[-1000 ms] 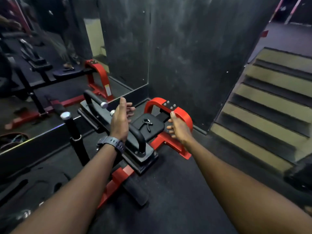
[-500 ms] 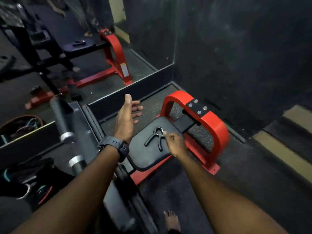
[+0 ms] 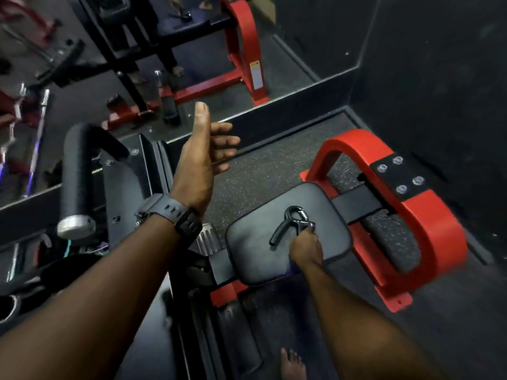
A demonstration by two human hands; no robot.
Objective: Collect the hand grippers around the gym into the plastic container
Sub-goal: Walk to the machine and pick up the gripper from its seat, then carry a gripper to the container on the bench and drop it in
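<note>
black plastic and steel made up the hand gripper [image 3: 292, 224], which lay on the black padded seat [image 3: 252, 250] of a red-framed gym machine [image 3: 428, 215] set in a corner by a wall mirror [image 3: 164, 64]. the right hand [image 3: 306, 246] had reached down onto the pad and closed its fingers round one handle of the gripper, the one nearer the person; the other handle angled off to the left and the spring loop pointed away toward the frame. whether the gripper was already off the pad or only grasped on it could not be told from this angle. the left hand [image 3: 204, 152] was held up in the air above the rubber floor [image 3: 260, 171], thumb raised, fingers loosely curled, with nothing in it; a dark watch [image 3: 175, 215] sat on that wrist.

as a judgement, this pickup was at the grasping stage. the carry to the container and the drop into it were still to come, and how many other grippers remained around the gym could not be judged from here. no plastic container was clearly in view. a dim clutter of items lay low at the left edge [image 3: 33, 272], too dark to say what it was, so what had been gathered so far stayed unknown. a bare foot [image 3: 293, 363] stood near the bottom edge, below the pad.
</note>
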